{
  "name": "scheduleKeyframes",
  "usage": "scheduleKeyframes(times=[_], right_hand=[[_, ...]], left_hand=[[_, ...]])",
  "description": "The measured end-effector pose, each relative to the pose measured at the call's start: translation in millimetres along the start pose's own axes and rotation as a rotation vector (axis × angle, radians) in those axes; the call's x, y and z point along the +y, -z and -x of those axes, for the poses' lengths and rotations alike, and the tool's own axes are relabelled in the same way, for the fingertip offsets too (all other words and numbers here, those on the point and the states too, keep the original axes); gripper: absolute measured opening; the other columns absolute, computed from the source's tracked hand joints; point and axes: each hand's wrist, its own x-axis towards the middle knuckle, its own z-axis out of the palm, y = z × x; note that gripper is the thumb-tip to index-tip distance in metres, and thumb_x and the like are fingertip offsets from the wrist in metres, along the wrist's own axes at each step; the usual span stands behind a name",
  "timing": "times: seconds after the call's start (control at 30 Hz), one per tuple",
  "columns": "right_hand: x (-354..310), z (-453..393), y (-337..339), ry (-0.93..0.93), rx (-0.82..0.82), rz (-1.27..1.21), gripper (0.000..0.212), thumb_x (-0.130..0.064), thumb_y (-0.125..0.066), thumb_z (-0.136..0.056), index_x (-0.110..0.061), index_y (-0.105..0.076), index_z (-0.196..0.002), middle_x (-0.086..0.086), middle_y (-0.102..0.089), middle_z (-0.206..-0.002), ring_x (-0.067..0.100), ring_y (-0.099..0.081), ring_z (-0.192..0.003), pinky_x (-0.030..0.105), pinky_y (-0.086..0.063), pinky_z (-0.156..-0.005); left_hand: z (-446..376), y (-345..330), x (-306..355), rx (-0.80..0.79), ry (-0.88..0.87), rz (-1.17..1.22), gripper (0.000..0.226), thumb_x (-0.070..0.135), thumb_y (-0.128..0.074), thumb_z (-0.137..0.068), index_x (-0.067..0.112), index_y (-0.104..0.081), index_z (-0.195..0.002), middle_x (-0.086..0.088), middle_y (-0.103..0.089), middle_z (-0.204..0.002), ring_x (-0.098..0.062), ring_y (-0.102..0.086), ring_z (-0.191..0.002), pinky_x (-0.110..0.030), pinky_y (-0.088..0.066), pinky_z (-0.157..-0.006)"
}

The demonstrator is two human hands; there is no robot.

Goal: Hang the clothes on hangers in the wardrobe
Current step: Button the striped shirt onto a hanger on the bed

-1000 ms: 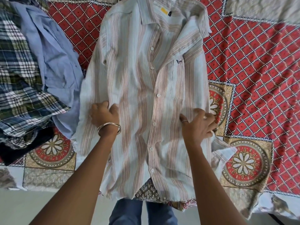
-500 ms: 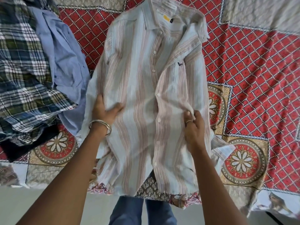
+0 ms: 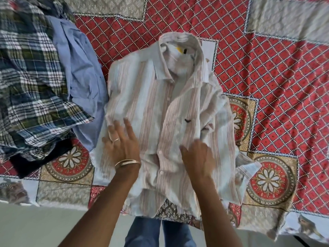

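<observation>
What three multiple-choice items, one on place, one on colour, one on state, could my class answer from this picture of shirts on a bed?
1. Where does the blue shirt lie?
A. Left of the striped shirt
B. Right of it
C. On the floor

2. What colour is the label inside the striped shirt's collar?
A. Green
B. Yellow
C. Black

3. How is the left hand?
A. Fist closed on a hanger
B. Open, fingers spread on the shirt
C. Off the bed

Answers: A, it sits between the plaid shirt and the striped one; B, a yellow tag shows there; B, the palm is down and grips nothing.
</observation>
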Motion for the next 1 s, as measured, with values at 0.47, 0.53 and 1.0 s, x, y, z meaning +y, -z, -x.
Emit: scheduleKeyframes(times=[0.47,0.53,1.0], right_hand=[[-62,-52,-61,0.042,0.276,-0.138,0.020,-0.008,-0.058,-0.092,0.005,-0.056,-0.106,0.023,-0.062,-0.104,0.039,-0.062,-0.092,0.039,-0.049,-0.068],[-58,-53,-61,0.025,0.238,-0.211,0.025,-0.010,-0.049,-0.094,0.001,-0.055,-0.115,0.020,-0.062,-0.112,0.038,-0.061,-0.098,0.040,-0.044,-0.072],[-47,-62,-74,0.107,0.307,-0.657,0.013,-0.014,-0.067,-0.086,-0.008,-0.074,-0.095,0.007,-0.069,-0.082,0.018,-0.064,-0.071,0.032,-0.052,-0.069]], left_hand=[[-64,-40,43,-0.528,0.226,1.144,0.032,-0.007,-0.054,-0.083,0.017,-0.076,-0.089,-0.002,-0.073,-0.085,-0.024,-0.069,-0.080,-0.042,-0.058,-0.079],[-64,-40,43,-0.502,0.189,1.124,0.022,0.002,-0.066,-0.082,0.019,-0.076,-0.090,0.001,-0.074,-0.087,-0.019,-0.069,-0.077,-0.038,-0.058,-0.077],[-61,-28,62,-0.528,0.153,0.852,0.018,0.030,-0.064,-0.086,0.015,-0.072,-0.087,-0.004,-0.067,-0.092,-0.023,-0.063,-0.084,-0.039,-0.051,-0.076]])
